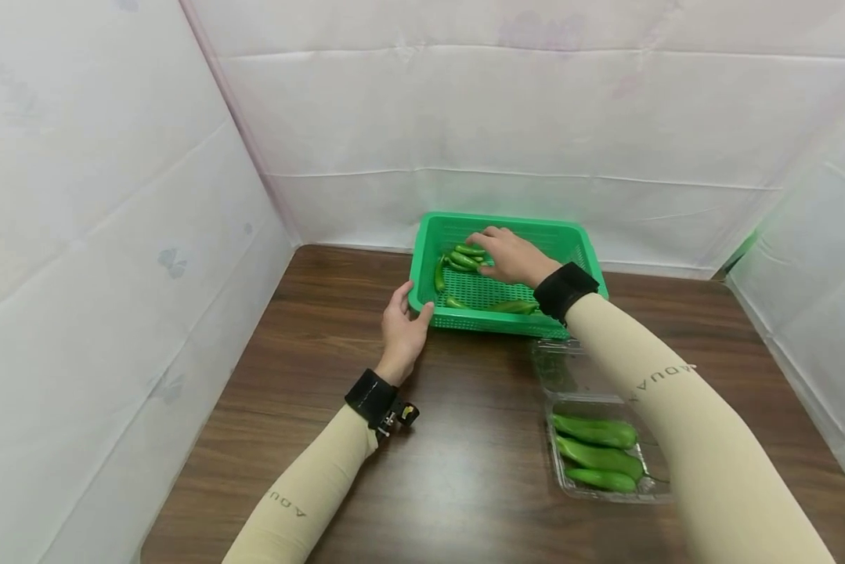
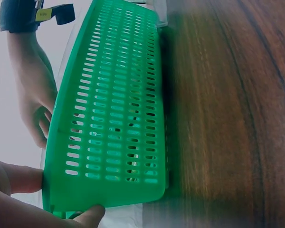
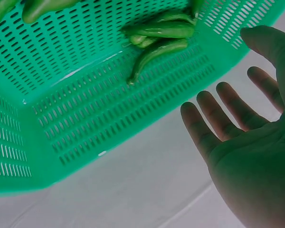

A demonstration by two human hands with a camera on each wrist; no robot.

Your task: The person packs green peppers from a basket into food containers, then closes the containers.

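Right hand [image 1: 508, 256] reaches into the green basket [image 1: 577, 239] with fingers spread and relaxed — the right wrist view shows the palm open and holding nothing, hovering over a small cluster of green peppers [image 1: 467, 257] on the basket floor. In the head view the fingertips are at or just above those peppers; whether they touch is hard to tell. More peppers lie along the basket's left wall and near its front wall. Left hand [image 1: 404, 327] grips the basket's near left corner, thumb over the rim and fingers outside the slotted wall. The basket sits at the far side of the brown bench [image 1: 464, 470], against the white backdrop. Just in front of it, under the right forearm, stands an open clear plastic box [image 1: 561, 486] holding three bigger green vegetables [image 1: 597, 453].
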